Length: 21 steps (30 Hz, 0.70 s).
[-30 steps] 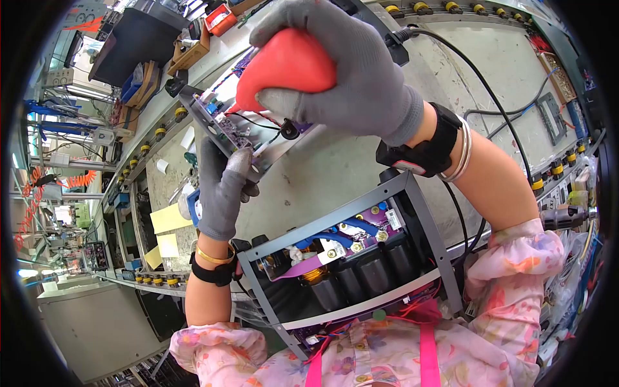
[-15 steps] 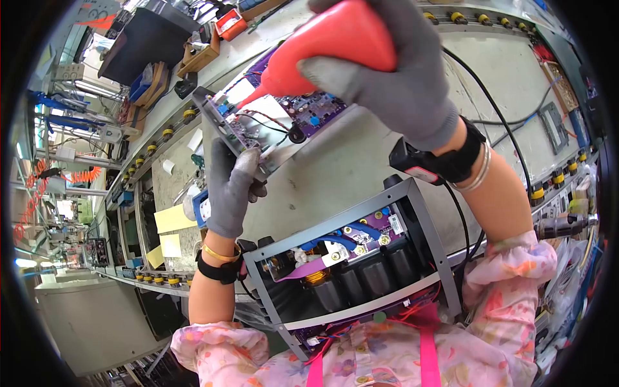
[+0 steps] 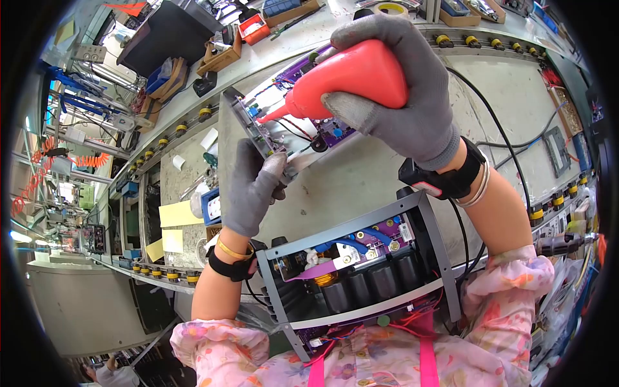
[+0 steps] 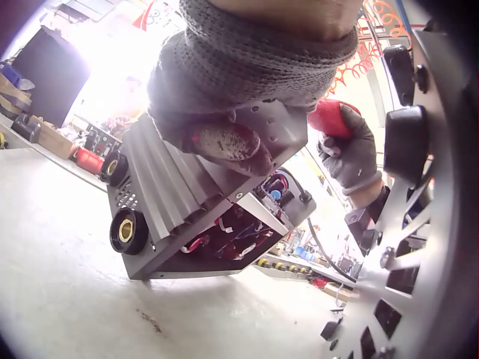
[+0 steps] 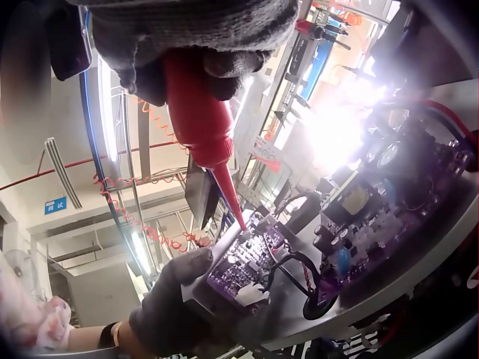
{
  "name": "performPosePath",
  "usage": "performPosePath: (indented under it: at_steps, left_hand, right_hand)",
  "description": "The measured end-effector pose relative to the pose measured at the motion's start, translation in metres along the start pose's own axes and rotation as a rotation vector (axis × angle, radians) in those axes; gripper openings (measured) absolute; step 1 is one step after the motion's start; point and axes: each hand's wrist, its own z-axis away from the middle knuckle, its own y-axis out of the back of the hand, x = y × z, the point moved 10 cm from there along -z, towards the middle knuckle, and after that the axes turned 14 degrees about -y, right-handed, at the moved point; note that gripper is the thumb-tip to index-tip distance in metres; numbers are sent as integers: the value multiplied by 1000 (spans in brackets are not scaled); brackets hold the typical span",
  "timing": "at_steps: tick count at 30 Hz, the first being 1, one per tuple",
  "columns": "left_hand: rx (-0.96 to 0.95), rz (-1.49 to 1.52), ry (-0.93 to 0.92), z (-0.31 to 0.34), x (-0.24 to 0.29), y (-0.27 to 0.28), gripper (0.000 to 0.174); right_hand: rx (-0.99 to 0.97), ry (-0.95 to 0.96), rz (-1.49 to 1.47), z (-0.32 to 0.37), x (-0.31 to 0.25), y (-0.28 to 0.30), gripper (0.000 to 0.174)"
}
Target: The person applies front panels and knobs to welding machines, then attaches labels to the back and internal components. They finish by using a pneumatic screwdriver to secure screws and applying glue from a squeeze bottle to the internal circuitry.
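I observe the right hand, in a grey knit glove, with fingers and thumb curled round a red rubber bulb. The bulb is smooth and pear-shaped and narrows to a long tapered nozzle. The nozzle points down and away from the right hand toward the left hand. Its tip sits just above a small purple board studded with parts.

The left hand, gloved alike, grips the near edge of a grey metal case. It holds the case tilted up off the table, thumb on one face and fingers curled behind. The small board is fixed along that gripped edge, just above the left fingertips. From the left wrist view, the case side is ribbed sheet metal with round black sockets.

Below both hands, nearer my body, stands an open grey metal frame. It holds a row of black cylinders. The table surface is pale and scuffed.
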Motion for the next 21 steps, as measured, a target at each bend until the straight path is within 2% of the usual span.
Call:
performPosePath:
  at_steps: [3, 6, 10, 13, 14, 17, 21]
  left_hand:
    - [3, 21, 4, -1, -2, 0, 33]
    - [26, 40, 14, -2, -2, 2, 31]
    - [32, 24, -7, -7, -2, 6, 32]
    - [53, 20, 9, -13, -3, 13, 34]
    - [41, 25, -46, -14, -9, 18, 37]
    - [40, 5, -102, 10, -5, 35, 43]
    - [42, 67, -51, 83, -13, 55, 46]
  right_hand:
    - [-40, -38, -86, 1, 6, -6, 47]
    - [19, 1, -84, 1, 1, -5, 42]
    - [-58, 158, 108, 4, -35, 3, 45]
    - [-21, 143, 71, 4, -64, 31, 51]
    - [-9, 135, 109, 8, -74, 39, 53]
    - [-147, 98, 127, 23, -111, 45, 53]
    - [-339, -25, -16, 63, -138, 8, 49]
